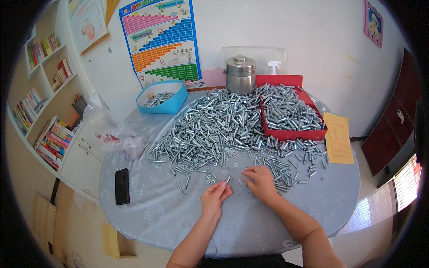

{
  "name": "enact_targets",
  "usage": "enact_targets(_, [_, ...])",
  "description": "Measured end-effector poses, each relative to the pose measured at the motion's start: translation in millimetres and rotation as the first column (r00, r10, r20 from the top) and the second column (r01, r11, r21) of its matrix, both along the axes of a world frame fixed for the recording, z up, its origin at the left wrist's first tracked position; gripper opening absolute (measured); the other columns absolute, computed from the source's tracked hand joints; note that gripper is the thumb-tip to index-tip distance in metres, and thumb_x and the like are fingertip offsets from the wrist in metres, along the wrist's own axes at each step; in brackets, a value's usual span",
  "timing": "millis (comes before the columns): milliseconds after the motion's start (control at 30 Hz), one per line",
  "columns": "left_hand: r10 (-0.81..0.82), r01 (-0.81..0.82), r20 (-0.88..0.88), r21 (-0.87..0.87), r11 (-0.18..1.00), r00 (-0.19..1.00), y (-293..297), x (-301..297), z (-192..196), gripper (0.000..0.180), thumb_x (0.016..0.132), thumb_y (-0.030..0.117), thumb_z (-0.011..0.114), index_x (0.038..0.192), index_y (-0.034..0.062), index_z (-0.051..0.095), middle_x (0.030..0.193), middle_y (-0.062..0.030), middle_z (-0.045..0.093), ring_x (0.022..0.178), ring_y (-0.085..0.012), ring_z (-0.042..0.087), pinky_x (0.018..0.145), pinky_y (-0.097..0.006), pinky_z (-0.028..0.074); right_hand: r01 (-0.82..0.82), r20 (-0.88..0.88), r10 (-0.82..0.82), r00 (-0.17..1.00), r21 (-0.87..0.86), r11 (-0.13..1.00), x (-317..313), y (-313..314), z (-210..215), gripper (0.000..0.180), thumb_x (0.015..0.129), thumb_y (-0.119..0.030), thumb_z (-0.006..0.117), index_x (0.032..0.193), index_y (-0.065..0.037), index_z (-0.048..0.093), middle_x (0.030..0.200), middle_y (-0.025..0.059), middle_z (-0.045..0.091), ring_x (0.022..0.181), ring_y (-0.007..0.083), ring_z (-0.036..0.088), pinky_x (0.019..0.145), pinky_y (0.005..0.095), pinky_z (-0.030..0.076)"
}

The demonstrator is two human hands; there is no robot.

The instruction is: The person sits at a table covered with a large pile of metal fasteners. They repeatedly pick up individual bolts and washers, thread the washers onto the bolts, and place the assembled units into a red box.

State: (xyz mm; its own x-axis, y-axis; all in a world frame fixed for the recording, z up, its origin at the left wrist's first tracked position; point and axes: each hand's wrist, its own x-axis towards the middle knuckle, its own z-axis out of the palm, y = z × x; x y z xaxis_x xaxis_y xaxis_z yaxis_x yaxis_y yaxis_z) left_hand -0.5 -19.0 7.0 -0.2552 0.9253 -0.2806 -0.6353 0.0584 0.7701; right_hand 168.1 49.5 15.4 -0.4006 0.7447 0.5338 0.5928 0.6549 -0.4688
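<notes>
My left hand [215, 197] pinches a small silver bolt [229, 179] between thumb and fingers, its end pointing up and away. To its right, my right hand [259, 182] reaches over the near edge of the heap with fingers bent and apart. Nothing shows between those fingertips. Small flat washers [237, 165] lie scattered just beyond both hands. Behind them spreads a large heap of metal sleeves and bolts [210, 129]. Several long bolts [279, 167] lie beside my right hand, and a few loose pieces [180, 188] rest left of my left hand.
A red box [297, 135] full of metal sleeves stands at the right back. A blue bin [172, 106] holds more parts. Around the table [147, 228] edge are a black phone [122, 186], plastic bags [120, 138], a yellow paper [338, 140] and a steel pot [240, 76].
</notes>
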Motion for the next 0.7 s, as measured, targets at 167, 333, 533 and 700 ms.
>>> enact_targets(167, [-0.025,0.025,-0.006,0.006,1.0,1.0,0,1,-5,0.019,0.08,0.006,0.06,0.094,-0.0063,0.058,0.081,-0.0131,0.061,0.071,-0.0183,0.061,0.066,-0.028,0.054,-0.018,0.045,0.019,0.999,-0.022,1.0,-6,-1,-3,0.015,0.068,-0.013,0.066,0.082,-0.009,0.064,0.088,0.0055,0.059,0.089,0.0258,0.052,0.076,0.0376,0.039])
enact_targets(333, [-0.053,0.053,-0.028,0.006,0.999,0.998,0,0,-7,0.018,0.08,0.006,0.061,0.094,-0.0056,0.059,0.082,-0.0127,0.061,0.071,-0.0182,0.061,0.066,-0.028,0.054,-0.027,-0.083,0.01,0.997,-0.207,0.978,-2,1,0,0.014,0.069,-0.013,0.068,0.081,-0.007,0.065,0.077,0.004,0.061,0.076,0.0214,0.056,0.069,0.0315,0.042])
enact_targets(533, [-0.114,0.111,-0.092,-0.044,0.993,0.989,-1,2,-5,0.018,0.08,0.007,0.061,0.093,-0.0052,0.059,0.082,-0.0127,0.061,0.071,-0.0183,0.061,0.064,-0.028,0.054,-0.369,-0.59,-0.111,0.8,-0.629,0.684,-3,-1,5,0.019,0.079,-0.015,0.064,0.093,-0.002,0.066,0.084,0.0004,0.063,0.075,0.0054,0.052,0.068,0.0191,0.041])
enact_targets(700, [-0.179,0.172,-0.097,-0.073,0.982,0.979,-2,2,-1,0.019,0.08,0.007,0.062,0.093,-0.0062,0.059,0.081,-0.0132,0.061,0.069,-0.018,0.061,0.063,-0.027,0.054,-0.412,-0.599,-0.096,0.795,-0.649,0.639,-3,-3,6,0.02,0.08,-0.016,0.062,0.096,-0.003,0.065,0.088,0.0023,0.063,0.078,0.0074,0.053,0.072,0.0214,0.041])
